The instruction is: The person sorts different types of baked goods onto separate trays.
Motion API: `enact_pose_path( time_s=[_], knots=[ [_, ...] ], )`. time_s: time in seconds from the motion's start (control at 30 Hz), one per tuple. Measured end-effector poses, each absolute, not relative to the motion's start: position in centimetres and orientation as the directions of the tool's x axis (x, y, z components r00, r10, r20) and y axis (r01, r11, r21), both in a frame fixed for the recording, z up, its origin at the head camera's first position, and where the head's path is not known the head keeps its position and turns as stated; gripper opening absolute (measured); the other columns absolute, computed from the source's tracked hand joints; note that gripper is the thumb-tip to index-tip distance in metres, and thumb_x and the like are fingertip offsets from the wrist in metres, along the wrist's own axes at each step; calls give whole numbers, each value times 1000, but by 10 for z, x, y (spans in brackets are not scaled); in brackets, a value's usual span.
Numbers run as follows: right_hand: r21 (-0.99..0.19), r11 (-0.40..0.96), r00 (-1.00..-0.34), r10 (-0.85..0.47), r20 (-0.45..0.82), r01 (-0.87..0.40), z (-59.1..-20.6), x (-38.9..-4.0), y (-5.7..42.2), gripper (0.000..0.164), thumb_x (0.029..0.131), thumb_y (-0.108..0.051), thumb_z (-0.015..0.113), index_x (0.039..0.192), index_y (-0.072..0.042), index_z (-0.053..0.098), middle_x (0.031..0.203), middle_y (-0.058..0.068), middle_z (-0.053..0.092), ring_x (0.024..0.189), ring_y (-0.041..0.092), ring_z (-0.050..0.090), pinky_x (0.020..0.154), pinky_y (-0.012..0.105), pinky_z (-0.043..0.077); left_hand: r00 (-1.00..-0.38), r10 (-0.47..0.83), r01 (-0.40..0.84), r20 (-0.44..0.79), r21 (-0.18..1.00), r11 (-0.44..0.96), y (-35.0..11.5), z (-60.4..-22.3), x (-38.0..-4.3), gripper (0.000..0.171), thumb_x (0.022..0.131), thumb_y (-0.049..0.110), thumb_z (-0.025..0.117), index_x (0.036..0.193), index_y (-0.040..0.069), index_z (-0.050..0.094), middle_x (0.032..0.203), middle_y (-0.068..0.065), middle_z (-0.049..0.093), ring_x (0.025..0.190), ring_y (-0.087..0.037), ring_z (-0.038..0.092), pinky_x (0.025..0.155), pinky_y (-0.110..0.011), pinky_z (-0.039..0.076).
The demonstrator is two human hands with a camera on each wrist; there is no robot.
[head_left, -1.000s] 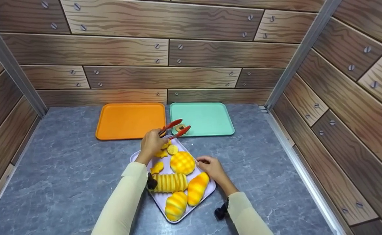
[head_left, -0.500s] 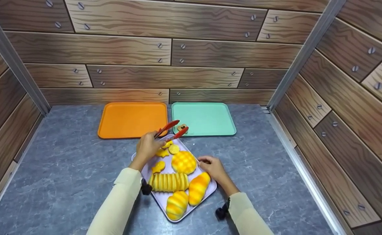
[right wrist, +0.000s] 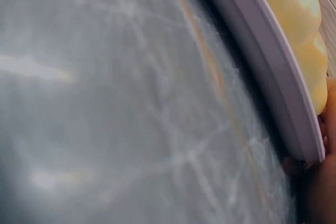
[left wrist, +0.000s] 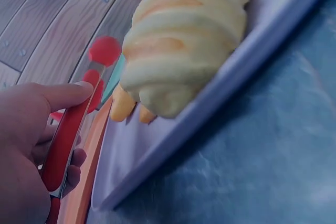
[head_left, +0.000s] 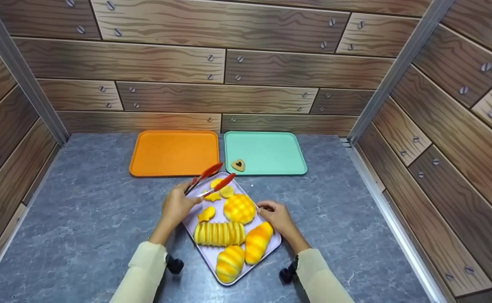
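Note:
My left hand point(head_left: 178, 205) grips red-tipped tongs point(head_left: 224, 183), whose arms stand apart over the far end of the lilac tray point(head_left: 206, 261). Nothing sits between the tips. In the left wrist view, thumb and fingers wrap the red handle of the tongs point(left wrist: 65, 148). At the tray's right edge, my right hand point(head_left: 278, 218) holds the rim, partly hidden in the right wrist view. On this tray lie a round scored bun point(head_left: 239, 208), a ridged loaf point(head_left: 219, 234), two striped rolls point(head_left: 230, 264) and several small yellow cookies point(head_left: 206, 213).
A heart-shaped cookie point(head_left: 238, 165) lies in the near left corner of the mint green tray point(head_left: 271, 151). Beside it on the left is an orange tray point(head_left: 174, 151). Plank-patterned walls point(head_left: 166, 63) enclose the grey marbled tabletop point(head_left: 81, 210) at the back and sides.
My left hand has drawn the tongs left and back toward me, away from the heart-shaped cookie, which now shows fully. The right hand stays at the lilac tray's edge.

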State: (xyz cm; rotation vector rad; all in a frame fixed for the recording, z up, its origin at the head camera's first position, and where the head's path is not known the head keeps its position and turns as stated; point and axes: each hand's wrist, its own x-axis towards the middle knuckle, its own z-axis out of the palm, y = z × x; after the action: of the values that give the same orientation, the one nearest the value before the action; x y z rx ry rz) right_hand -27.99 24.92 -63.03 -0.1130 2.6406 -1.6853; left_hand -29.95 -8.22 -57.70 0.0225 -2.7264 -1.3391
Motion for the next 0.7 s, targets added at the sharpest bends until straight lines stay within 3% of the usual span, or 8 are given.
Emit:
enact_pose_path(
  time_s=[0.17,0.47,0.7],
  knots=[
    [-906,418,-997,-70,44,-69,-630,-280,249,22,94,-15,69,113,-4,74,105,14,72,90,17,62,79,26,50,-992,-75,31,97,791,612,-92,-578,-283,68,75,27,86,136,8,64,135,-17,64,125,-38,60,102,-54,45],
    [-897,440,-997,-70,15,-45,-628,-281,249,18,94,-17,69,110,-12,76,100,4,71,88,14,61,81,28,50,-991,-98,14,95,782,623,-108,-584,-254,67,76,23,86,137,6,63,137,-19,62,127,-39,58,106,-54,44],
    [-915,400,-998,-64,27,-51,-628,-281,248,19,92,-14,70,108,-6,76,96,7,71,84,14,60,77,24,49,-992,-95,2,82,767,642,-117,-589,-238,66,78,23,84,137,5,62,136,-20,63,126,-40,58,106,-56,43]
  ],
)
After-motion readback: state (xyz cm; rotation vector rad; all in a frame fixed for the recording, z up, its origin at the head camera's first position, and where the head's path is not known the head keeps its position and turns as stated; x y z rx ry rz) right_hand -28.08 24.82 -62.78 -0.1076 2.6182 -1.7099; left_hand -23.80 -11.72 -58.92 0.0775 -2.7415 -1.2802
